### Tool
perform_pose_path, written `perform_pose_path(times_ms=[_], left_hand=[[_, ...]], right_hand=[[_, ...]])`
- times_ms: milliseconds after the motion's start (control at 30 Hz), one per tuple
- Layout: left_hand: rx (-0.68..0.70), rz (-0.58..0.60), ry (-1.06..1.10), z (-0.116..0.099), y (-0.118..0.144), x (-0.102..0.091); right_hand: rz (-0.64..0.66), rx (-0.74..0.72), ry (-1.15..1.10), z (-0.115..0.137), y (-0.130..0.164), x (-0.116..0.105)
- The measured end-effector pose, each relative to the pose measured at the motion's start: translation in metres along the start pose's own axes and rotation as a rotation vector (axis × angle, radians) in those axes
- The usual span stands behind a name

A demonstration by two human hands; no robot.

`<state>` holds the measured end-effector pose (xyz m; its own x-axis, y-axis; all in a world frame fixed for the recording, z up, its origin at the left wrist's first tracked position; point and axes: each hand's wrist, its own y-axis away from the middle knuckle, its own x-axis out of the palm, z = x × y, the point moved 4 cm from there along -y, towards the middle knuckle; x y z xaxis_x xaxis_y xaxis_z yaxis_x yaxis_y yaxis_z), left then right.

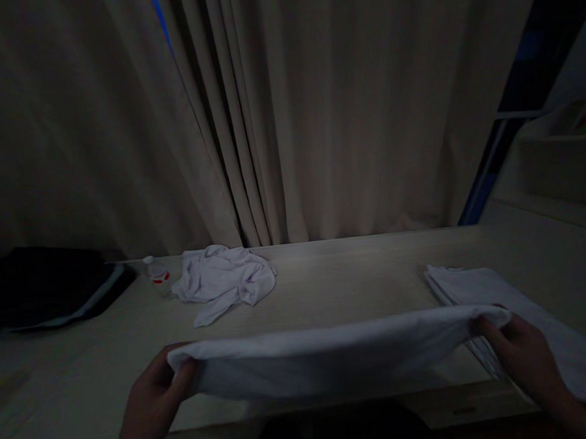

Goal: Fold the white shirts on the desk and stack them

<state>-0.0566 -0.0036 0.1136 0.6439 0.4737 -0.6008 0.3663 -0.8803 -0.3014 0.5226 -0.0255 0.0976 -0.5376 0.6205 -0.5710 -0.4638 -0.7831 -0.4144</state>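
A white cloth (326,356), perhaps a garment, is stretched between my two hands above the front edge of the table. My left hand (157,391) is closed on its left end, thumb toward me. At the opposite end, my right hand (523,349) pinches the corner. The cloth's upper edge runs nearly straight, and its body hangs below in shadow. Folded white cloth (497,286) lies stacked on the table beside and partly behind my right hand. Farther back on the left is a crumpled white garment (228,279).
A clear plastic bottle (158,278) with a red mark stands left of the crumpled garment. Dark folded fabric (50,285) lies at the far left. Beige curtains (356,115) hang behind the pale table (343,282). White shelving (555,165) rises at the right.
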Motion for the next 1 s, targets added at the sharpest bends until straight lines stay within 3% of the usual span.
perform_pose_path(times_ms=[100,200,300,467,600,800,1000], left_hand=[[-0.100,0.050,0.121,-0.015,-0.015,-0.006],[-0.136,0.066,0.152,-0.013,-0.034,0.010],[-0.142,0.207,0.131,0.015,-0.052,0.061],[-0.090,0.422,-0.034,0.088,-0.069,0.167],[-0.119,0.480,-0.095,0.130,-0.083,0.217],[-0.148,0.529,-0.211,0.159,-0.117,0.252],[-0.142,0.478,-0.306,0.152,-0.160,0.278]], right_hand=[[-0.019,0.022,-0.013,0.020,-0.019,-0.011],[0.020,-0.005,-0.025,0.024,-0.038,0.010],[0.181,-0.017,-0.030,-0.004,-0.049,0.069],[0.413,0.079,0.040,-0.090,-0.039,0.187],[0.483,0.109,0.154,-0.133,-0.031,0.241],[0.530,0.124,0.239,-0.152,-0.058,0.276],[0.497,0.143,0.244,-0.148,-0.104,0.308]])
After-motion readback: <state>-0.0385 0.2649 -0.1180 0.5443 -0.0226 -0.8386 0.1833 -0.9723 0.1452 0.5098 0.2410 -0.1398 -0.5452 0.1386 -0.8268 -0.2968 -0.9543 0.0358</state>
